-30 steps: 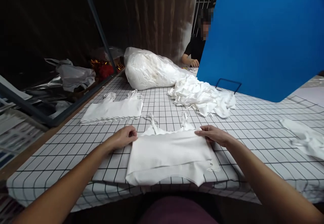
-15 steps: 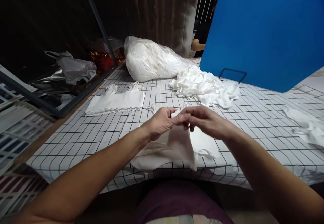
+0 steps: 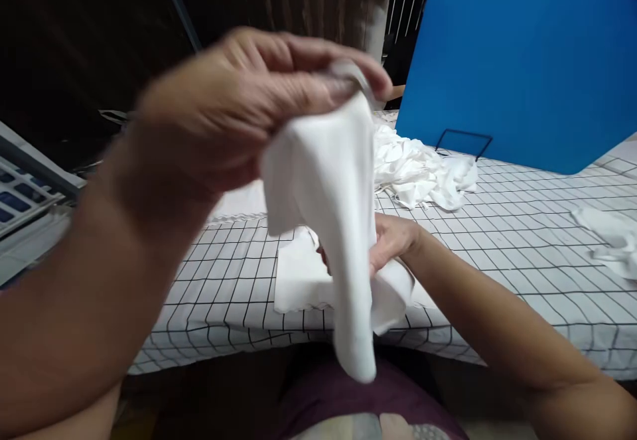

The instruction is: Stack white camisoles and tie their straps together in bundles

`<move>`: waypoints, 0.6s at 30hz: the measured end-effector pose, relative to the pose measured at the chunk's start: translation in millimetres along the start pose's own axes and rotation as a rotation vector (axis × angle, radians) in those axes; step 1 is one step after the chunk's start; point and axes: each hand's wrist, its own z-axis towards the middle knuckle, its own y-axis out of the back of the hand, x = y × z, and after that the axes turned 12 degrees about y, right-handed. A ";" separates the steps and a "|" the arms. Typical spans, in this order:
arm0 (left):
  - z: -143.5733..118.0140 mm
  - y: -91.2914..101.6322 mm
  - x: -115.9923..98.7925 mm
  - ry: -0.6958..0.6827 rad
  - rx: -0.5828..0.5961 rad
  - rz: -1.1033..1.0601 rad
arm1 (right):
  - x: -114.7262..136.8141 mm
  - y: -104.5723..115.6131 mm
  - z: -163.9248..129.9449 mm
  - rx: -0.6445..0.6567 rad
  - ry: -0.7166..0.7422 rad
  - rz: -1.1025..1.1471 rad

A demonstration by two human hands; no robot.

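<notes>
Raised close to the camera, my left hand (image 3: 259, 88) is closed on the upper edge of a piece of soft white fabric (image 3: 338, 194), pinched between thumb and fingers. The fabric hangs in loose folds down past the table's front edge. Lower and to the right, my right hand (image 3: 391, 241) has its thumb against the white fabric, and its fingers are mostly hidden behind the hanging cloth. Another flat white fabric piece (image 3: 301, 274) lies on the table beneath the hands. Blur softens the left hand.
A heap of white fabric pieces (image 3: 423, 174) lies at the back by a blue panel (image 3: 497, 62) and a black wire stand (image 3: 465, 132). More white cloth (image 3: 610, 237) rests at the right on the checked tablecloth (image 3: 522, 241). Another person's arm (image 3: 398, 91) shows beside the panel.
My left hand has risen from the table towards the camera, lifting the white fabric. My right hand has dropped slightly and the two hands are now apart.
</notes>
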 end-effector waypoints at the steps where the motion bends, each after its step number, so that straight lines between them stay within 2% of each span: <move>1: 6.2 13.7 4.4 -0.036 -0.007 -0.023 | 5.5 3.2 -4.6 0.022 -0.031 -0.034; 3: 17.9 38.4 19.0 -0.073 -0.019 -0.049 | 17.7 13.2 -17.7 -0.030 -0.112 -0.144; 5: 27.9 57.0 36.6 -0.056 -0.039 -0.003 | 29.8 26.1 -32.3 -0.199 -0.187 -0.246; 8: 38.2 74.4 58.5 0.039 0.014 -0.008 | 49.5 43.7 -48.9 -0.448 -0.225 -0.375; 11: 46.7 85.4 76.0 0.056 0.029 -0.042 | 73.3 57.2 -54.9 -0.638 -0.159 -0.521; 14: 66.3 90.2 103.6 0.038 0.039 0.114 | 94.9 76.7 -50.4 -0.748 -0.055 -0.579; 16: 89.9 88.3 129.3 0.039 0.146 0.300 | 105.7 96.7 -41.2 -0.744 -0.071 -0.588; 18: 118.3 84.3 153.2 -0.051 0.258 0.455 | 116.9 118.9 -26.9 -0.762 -0.156 -0.668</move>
